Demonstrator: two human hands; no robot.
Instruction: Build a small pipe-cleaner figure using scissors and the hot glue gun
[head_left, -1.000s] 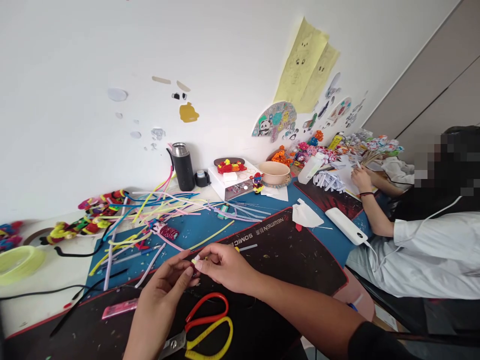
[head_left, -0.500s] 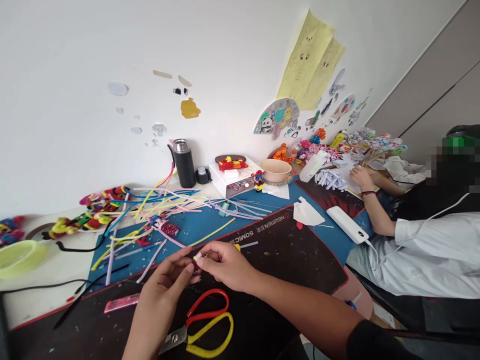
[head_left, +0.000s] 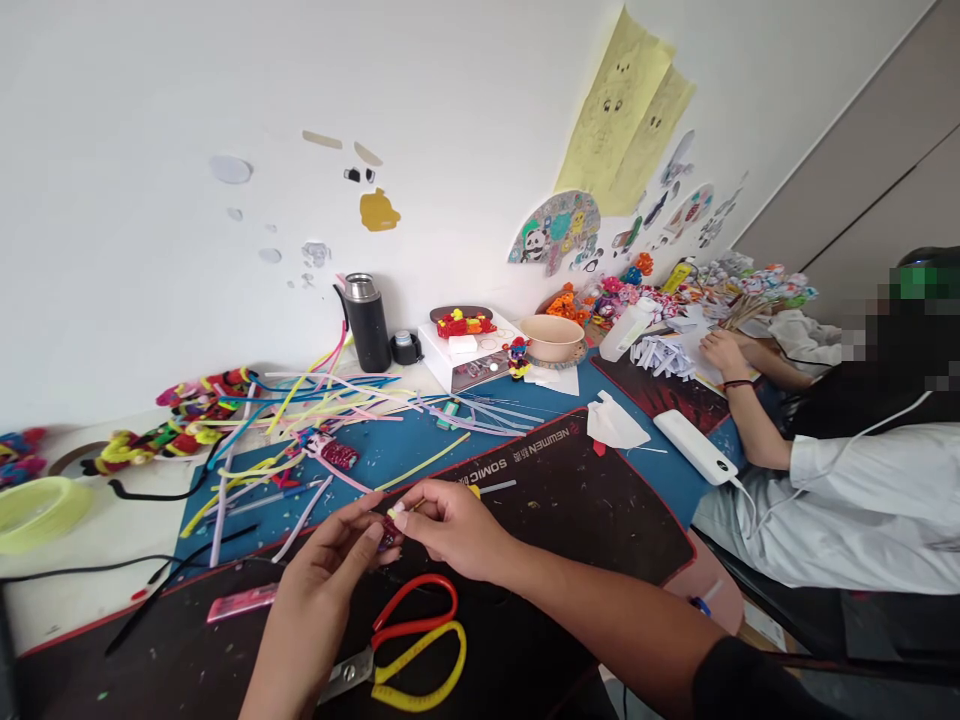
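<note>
1. Left hand (head_left: 326, 575) rises from the bottom edge, its fingers curled, grasping a small dark-red piece (head_left: 389, 535) at lower centre.
2. Right hand (head_left: 454, 530), forearm slanting from lower right, has fingers pinched at the piece's pale end.

Toward seven o'clock, fingers of the left hand (head_left: 330, 572) and right hand (head_left: 454, 535) hide most of a small dark-red piece (head_left: 388, 540). Below, the left forearm (head_left: 281, 670) covers the blade ends of the scissors (head_left: 354, 672). At three o'clock, a co-worker's head (head_left: 896, 330) is pixelated.
</note>
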